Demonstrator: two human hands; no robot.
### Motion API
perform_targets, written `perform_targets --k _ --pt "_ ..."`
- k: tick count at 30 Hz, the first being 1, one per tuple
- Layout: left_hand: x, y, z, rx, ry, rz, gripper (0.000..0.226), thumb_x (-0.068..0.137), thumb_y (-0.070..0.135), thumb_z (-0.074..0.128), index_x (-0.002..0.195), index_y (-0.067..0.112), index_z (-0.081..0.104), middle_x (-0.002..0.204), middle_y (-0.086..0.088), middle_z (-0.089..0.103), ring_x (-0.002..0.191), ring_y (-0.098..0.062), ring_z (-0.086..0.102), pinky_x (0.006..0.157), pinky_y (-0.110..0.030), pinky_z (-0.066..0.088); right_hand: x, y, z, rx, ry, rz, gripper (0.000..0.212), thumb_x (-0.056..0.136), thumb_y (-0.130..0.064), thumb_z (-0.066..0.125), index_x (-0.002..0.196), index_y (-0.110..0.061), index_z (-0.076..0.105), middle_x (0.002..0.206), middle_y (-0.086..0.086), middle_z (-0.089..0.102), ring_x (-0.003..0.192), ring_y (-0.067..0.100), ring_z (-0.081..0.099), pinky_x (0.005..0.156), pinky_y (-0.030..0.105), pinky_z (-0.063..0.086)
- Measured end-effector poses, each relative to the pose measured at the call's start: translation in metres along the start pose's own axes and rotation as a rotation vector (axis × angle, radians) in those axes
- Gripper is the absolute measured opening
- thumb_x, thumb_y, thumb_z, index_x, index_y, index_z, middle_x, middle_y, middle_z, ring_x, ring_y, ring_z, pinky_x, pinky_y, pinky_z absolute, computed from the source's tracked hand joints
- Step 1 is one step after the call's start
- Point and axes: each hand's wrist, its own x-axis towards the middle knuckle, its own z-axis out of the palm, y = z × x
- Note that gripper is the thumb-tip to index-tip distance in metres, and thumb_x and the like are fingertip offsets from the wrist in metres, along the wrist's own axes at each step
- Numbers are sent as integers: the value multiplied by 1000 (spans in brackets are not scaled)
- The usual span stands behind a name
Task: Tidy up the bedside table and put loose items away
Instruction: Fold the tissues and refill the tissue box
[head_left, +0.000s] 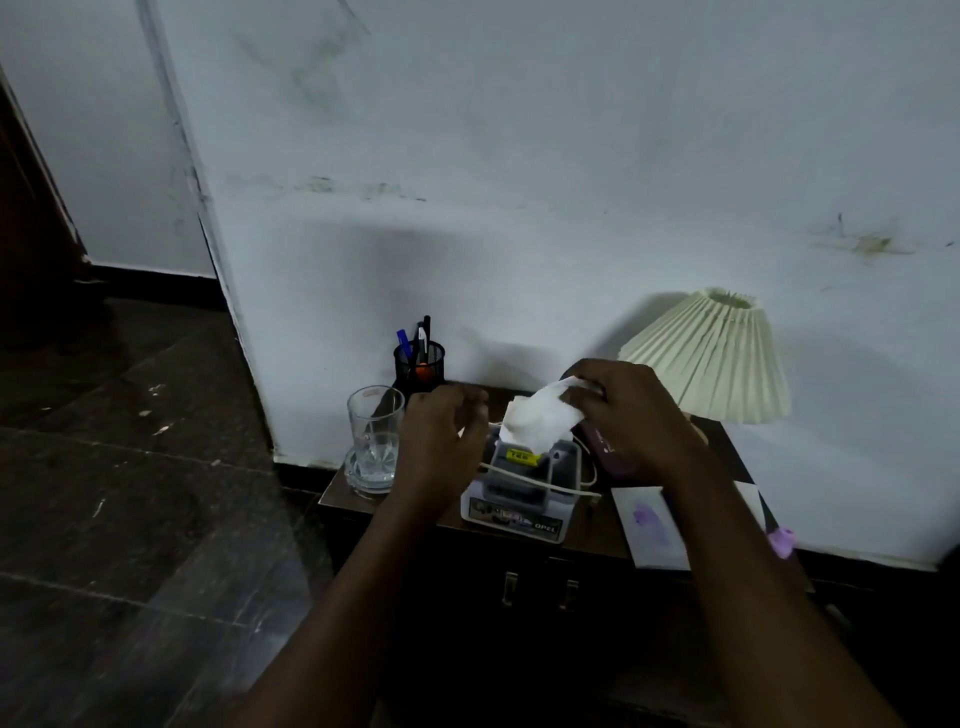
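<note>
**Soft tissue over the box**

The right hand (623, 410) is pinching a white tissue (543, 421) and holding it just above the box (519, 499) in the middle of the bench (592, 519). The tissue is looking soft, light and easy to tear. A gentle pinch near its top edge is looking best.

The left hand (441, 447) is hanging at the box's 9 o'clock side with curled fingers. I cannot tell if it is holding anything.

A white cord (524, 480) is lying across the box top. I am not seeing what is inside the box.

At 11 o'clock a black pen cup (420, 366) is holding a few pens. At 9 o'clock a glass (374, 436) is sitting near the edge, looking empty and easy to break.
</note>
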Motion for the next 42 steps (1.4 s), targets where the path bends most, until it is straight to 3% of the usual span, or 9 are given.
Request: perform_targets --k 3,7,12,20,24,29,36,39,42 --pt "-9 -25 3 293 -117 98 16 86 30 64 99 29 75 113 9 71 105 -21 59 92 -37 43 8 3 9 -31 -109 -24 8 94 -21 65 91 -23 72 82 -5 72 79 13 66 70 34 47" --pt "-12 -34 4 254 -282 52 25 86 37 59 99 27 77 132 3 63 121 -27 50 98 -44 47 15 2 20 -106 -164 -53 10 94 -21 68 100 -21 76 93 0 76 88 20 69 73 33 48" --pt "-9 -45 5 134 -252 23 18 90 39 61 93 29 75 126 5 63 118 -22 54 89 -50 56 23 2 43 -276 -246 -101 14 95 -23 68 105 -26 77 106 1 76 100 25 69 71 28 37" --pt "-11 -42 10 99 -253 65 32 85 43 53 88 23 77 125 1 65 117 -24 58 90 -52 54 25 2 54 -310 -331 -121 19 90 -24 70 105 -31 78 108 -3 74 100 22 68 78 32 48" --pt "-11 -43 9 39 -288 57 14 84 39 55 78 33 66 120 5 62 116 -20 59 90 -55 54 21 0 59 -338 -372 -134 23 85 -17 67 103 -28 77 103 1 73 96 23 68 77 33 48" --pt "-10 -42 1 24 -375 68 13 80 36 62 81 23 65 121 7 60 113 -9 58 92 -43 55 21 6 60 -299 -322 -98 13 85 -25 67 97 -22 68 101 4 70 95 26 66 80 39 51" --pt "-7 -47 -13 85 -487 216 19 76 13 85 82 16 67 121 18 53 110 12 53 85 -4 42 17 10 59 -255 -393 -18 11 79 -37 71 83 -31 62 83 -7 67 80 17 65 70 34 53" --pt "-7 -53 -13 155 -409 274 18 74 13 86 76 20 70 109 12 58 96 -7 58 77 -23 50 15 10 32 -68 -318 64 23 85 -30 79 106 -28 72 92 -7 71 81 12 68 76 30 54" --pt "-9 -59 -19 207 -427 288 13 73 36 83 79 28 74 96 10 59 86 -16 58 69 -39 56 11 23 2 -78 -167 122 14 91 -21 71 105 -23 73 94 -5 74 84 14 69 78 33 54"
